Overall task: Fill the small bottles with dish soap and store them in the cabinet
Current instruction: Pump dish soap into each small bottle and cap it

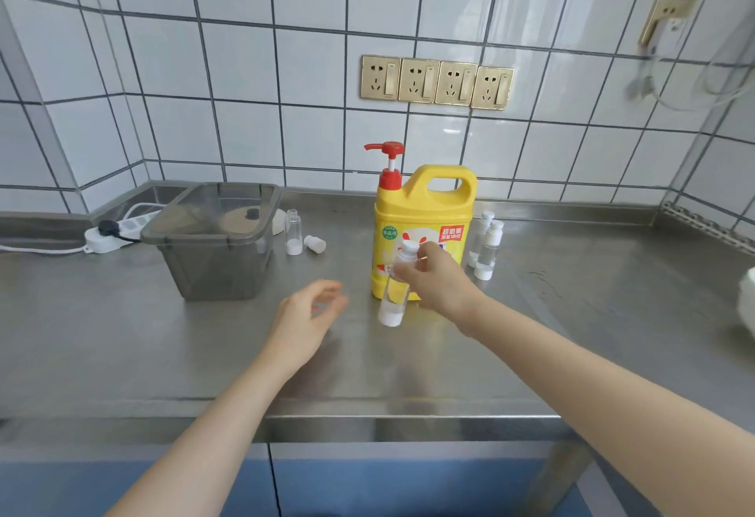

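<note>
A yellow dish soap jug (425, 206) with a red pump stands at the middle of the steel counter (163, 345). My right hand (441, 279) grips a small clear bottle (392, 304) with a white cap and white base, upright in front of the jug. My left hand (306, 316) hovers open just left of it, holding nothing. An uncapped small bottle (293, 232) stands to the jug's left with its white cap (315, 244) lying beside it. Two capped small bottles (488, 245) stand right of the jug.
A grey translucent lidded bin (216, 238) sits at the left, a white power strip (110, 234) behind it. Wall sockets (436, 81) are above the jug. White dishes (747, 304) show at the right edge. Blue cabinet doors (367, 484) lie below the counter edge.
</note>
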Demonstrator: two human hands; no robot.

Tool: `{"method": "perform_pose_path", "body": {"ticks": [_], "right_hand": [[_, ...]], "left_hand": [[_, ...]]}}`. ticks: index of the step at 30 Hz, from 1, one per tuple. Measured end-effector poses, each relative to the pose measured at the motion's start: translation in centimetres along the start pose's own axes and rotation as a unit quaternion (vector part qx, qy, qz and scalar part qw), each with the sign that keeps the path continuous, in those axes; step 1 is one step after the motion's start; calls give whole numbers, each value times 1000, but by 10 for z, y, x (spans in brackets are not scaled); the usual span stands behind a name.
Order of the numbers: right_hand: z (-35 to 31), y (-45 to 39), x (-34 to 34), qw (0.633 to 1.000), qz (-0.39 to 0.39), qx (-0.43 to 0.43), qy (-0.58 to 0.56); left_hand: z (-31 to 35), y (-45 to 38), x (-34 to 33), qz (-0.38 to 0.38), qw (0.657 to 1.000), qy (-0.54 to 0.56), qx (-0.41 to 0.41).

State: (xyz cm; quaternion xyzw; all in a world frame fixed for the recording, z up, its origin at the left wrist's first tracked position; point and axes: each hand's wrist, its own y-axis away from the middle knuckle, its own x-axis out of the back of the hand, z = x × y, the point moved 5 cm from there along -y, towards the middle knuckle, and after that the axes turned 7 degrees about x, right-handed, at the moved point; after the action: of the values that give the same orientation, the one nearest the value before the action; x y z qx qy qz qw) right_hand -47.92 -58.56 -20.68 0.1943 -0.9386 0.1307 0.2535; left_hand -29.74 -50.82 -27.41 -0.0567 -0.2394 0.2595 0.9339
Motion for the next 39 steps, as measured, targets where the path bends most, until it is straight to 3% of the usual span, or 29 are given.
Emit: {"method": "perform_pose_path", "body": {"ticks": [9, 17, 23, 39], "right_hand": [[65, -1, 71, 990, 109, -82, 23], [97, -23, 87, 980, 166, -75, 84], [115, -51, 99, 968, 212, -94, 96], [154, -76, 91, 956, 275, -78, 66]], "left_hand": [[0, -31, 2, 107, 988, -68, 91], [-14, -73, 4, 92, 974, -176, 105], [-25, -110, 12, 131, 966, -155, 162], [-40, -171, -1, 194, 948, -134, 215]]}}
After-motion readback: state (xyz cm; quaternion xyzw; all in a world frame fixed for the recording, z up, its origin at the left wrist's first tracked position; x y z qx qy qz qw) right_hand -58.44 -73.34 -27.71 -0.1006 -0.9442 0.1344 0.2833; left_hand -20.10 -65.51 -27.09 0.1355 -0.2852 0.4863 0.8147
